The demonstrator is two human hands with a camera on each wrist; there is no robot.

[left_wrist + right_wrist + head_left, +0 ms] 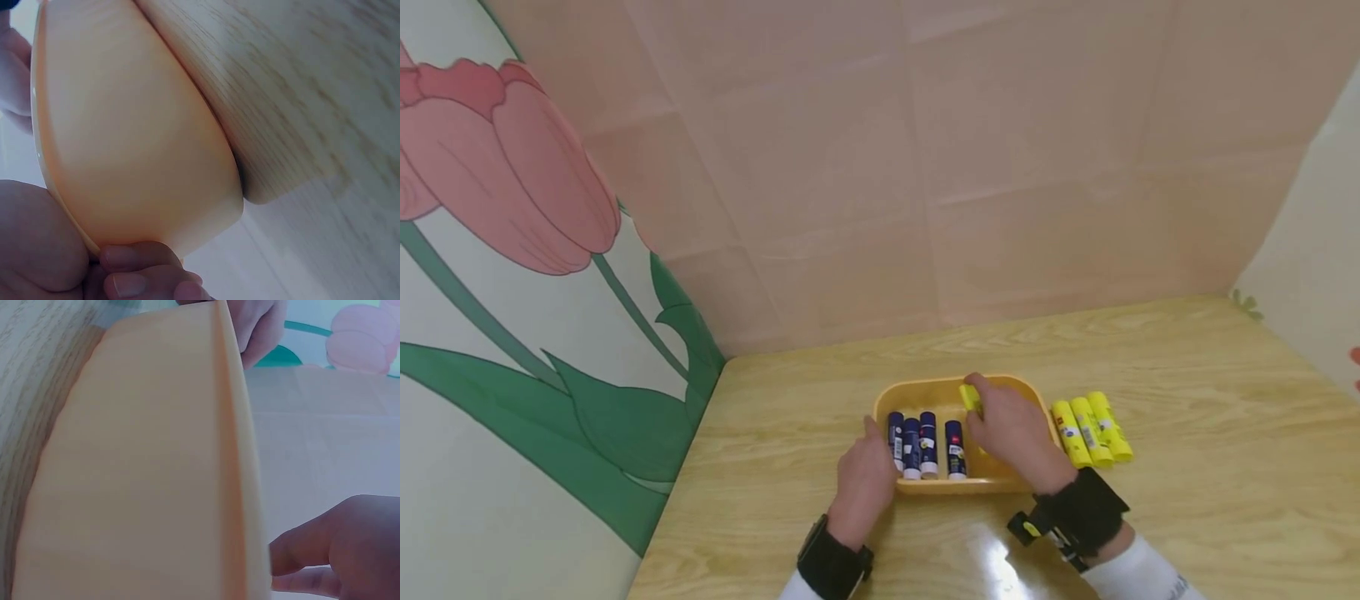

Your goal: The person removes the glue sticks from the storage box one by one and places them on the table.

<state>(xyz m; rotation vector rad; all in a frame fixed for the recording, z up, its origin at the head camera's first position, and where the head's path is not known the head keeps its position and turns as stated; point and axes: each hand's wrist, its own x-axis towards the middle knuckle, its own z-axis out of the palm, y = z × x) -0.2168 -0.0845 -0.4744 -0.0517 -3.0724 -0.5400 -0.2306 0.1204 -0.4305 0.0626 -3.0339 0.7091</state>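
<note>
A yellow-orange plastic basket (940, 487) sits on the table, with several dark blue glue sticks (928, 442) standing in a row across its left half. At the left end my left hand (867, 471) grips the basket wall, thumb at the rim and fingers (140, 256) curled against the outside. Over the right half, my right hand (1011, 421) pinches a yellow glue stick (970, 397), whose lower part is largely hidden by the hand. From the right wrist, the basket wall (137, 456) blocks the view of what that hand holds.
Three yellow glue sticks (1092, 429) lie side by side on the wooden table (1210, 467), just right of the basket. A pinkish covering (820, 208) rises behind the table. A tulip-printed panel (512, 167) stands at the left.
</note>
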